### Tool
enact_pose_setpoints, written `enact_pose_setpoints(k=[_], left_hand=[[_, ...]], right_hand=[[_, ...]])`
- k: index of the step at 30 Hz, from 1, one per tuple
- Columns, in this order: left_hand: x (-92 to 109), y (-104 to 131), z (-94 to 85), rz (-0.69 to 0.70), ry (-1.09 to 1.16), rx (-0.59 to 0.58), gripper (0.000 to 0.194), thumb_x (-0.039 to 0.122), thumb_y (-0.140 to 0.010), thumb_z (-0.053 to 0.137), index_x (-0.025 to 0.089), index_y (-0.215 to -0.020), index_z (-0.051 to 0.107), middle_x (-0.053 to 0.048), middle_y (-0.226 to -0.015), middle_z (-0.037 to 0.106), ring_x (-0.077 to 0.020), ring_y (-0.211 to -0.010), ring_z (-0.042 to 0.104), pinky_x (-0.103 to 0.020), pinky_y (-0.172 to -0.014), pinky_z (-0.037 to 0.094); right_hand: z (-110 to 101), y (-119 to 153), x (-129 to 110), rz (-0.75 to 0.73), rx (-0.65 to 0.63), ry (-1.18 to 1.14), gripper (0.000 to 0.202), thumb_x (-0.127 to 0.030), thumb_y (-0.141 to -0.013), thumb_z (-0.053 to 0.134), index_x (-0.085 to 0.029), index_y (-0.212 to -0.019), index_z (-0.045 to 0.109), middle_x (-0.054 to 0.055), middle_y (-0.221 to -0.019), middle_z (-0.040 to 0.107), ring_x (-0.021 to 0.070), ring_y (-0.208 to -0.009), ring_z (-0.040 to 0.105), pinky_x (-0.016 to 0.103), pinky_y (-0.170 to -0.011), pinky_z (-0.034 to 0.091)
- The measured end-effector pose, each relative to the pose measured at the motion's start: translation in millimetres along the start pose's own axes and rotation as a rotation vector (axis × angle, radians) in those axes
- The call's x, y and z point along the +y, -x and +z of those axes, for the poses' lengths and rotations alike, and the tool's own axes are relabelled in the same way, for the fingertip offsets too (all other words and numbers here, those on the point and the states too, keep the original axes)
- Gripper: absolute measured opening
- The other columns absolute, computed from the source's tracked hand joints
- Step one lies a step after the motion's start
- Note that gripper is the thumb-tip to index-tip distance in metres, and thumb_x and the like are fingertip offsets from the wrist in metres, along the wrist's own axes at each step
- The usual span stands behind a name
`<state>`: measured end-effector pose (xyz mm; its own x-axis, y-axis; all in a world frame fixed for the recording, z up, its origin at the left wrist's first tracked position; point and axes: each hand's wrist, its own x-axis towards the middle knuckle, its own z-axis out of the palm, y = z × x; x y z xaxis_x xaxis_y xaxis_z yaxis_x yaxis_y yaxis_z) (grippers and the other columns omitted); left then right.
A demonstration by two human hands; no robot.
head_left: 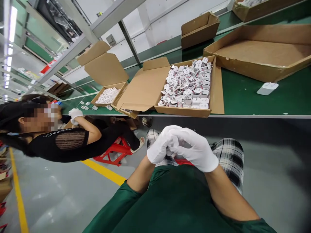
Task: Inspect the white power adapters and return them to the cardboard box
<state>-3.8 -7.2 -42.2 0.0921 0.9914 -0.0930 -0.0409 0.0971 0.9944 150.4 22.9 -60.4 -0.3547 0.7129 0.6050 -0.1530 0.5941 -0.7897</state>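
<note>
My left hand [160, 146] and my right hand [198, 149], both in white gloves, meet over my lap in front of the bench. Their fingers curl and press against each other. Whatever may be between them is hidden by the white gloves. Beyond my hands, an open cardboard box [182, 112] on the bench holds many small white plastic pieces [186, 82] with thin reddish and dark wires. A single white plastic piece [267, 88] lies apart on the green bench top, to the right.
A large shallow cardboard tray [245, 66] and a smaller box [199, 34] stand at the back right of the green bench [239, 102]. Further left is another box of white pieces [107, 96]. A co-worker [70, 142] with gloved hands sits on a red stool [114, 152] there.
</note>
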Motion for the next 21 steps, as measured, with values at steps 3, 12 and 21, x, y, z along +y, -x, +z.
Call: enact_pose_setpoints(k=[3,12,21], left_hand=[[-10.4,-3.5,0.3,0.121,-0.085,0.002,0.055,0.059,-0.089,0.056,0.017,-0.123,0.067,-0.010,-0.104,0.072,-0.0217,-0.085,0.067,-0.035,-0.076,0.055],[-26.9,9.0,11.9,0.121,0.126,0.119,0.054,0.057,-0.090,0.057,0.019,-0.127,0.066,-0.009,-0.111,0.073,-0.0246,-0.102,0.066,-0.036,-0.093,0.054],[-33.7,15.2,12.3,0.117,-0.050,0.201,0.064,0.060,-0.094,0.048,0.020,-0.144,0.054,-0.003,-0.081,0.064,-0.0172,-0.078,0.058,-0.035,-0.091,0.051]], right_hand=[[-1.0,3.1,1.3,0.011,0.051,0.051,0.033,-0.026,-0.085,0.073,-0.030,-0.118,0.069,0.003,-0.112,0.072,0.0179,-0.098,0.068,0.030,-0.088,0.056],[3.3,21.8,5.4,0.200,0.084,0.005,0.033,-0.035,-0.087,0.071,-0.027,-0.119,0.071,0.006,-0.113,0.070,0.0197,-0.099,0.068,0.030,-0.084,0.058],[6.1,29.4,15.3,0.286,0.056,-0.041,0.043,-0.035,-0.089,0.068,-0.027,-0.130,0.065,0.005,-0.125,0.072,0.0213,-0.108,0.070,0.032,-0.093,0.057]])
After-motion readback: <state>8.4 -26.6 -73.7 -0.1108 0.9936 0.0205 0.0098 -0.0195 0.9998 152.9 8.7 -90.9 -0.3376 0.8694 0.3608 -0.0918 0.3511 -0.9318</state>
